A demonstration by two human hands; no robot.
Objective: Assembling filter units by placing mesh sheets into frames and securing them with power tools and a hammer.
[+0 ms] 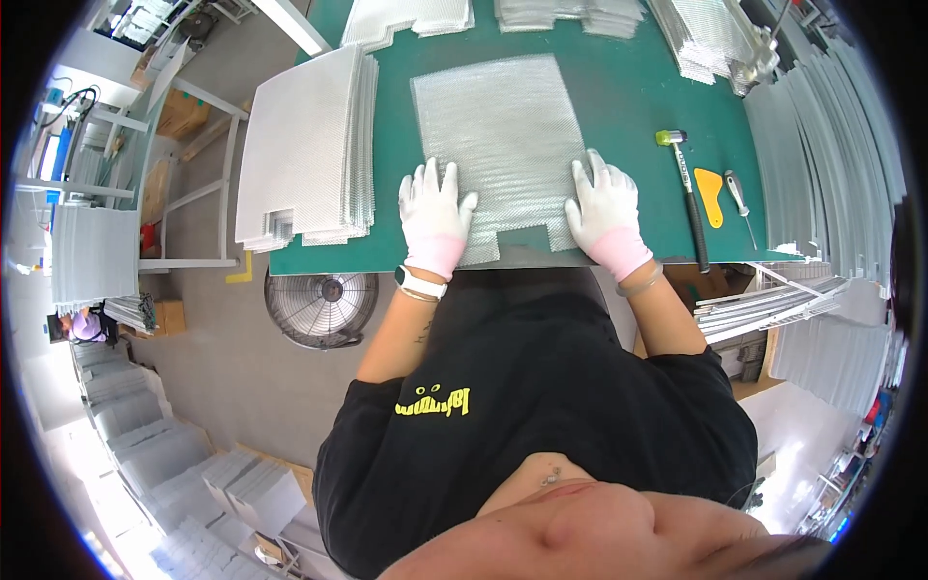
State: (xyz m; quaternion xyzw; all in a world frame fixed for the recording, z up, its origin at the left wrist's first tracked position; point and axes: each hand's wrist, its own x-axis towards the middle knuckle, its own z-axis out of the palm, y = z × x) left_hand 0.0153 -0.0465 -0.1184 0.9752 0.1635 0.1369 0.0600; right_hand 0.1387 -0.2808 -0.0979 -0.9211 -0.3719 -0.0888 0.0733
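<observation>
mesh sheet [498, 145], silver and finely woven, lies flat on the green worktable [619, 106] at its near edge, with a rectangular notch cut into its near side. left hand [435, 215] in a white glove with pink cuff rests palm down on the sheet's near left corner, fingers spread wide and gripping nothing. right hand [604, 208], gloved alike, presses flat on the near right corner, fingers likewise splayed. stack of mesh sheets [304, 145] sits just left of the sheet, overhanging the table edge. hammer [688, 188] with a pale head lies to the right, well apart from the sheet; beside it an orange scraper [710, 193] and a screwdriver [740, 203]. floor fan [321, 306] stands below the table.
</observation>
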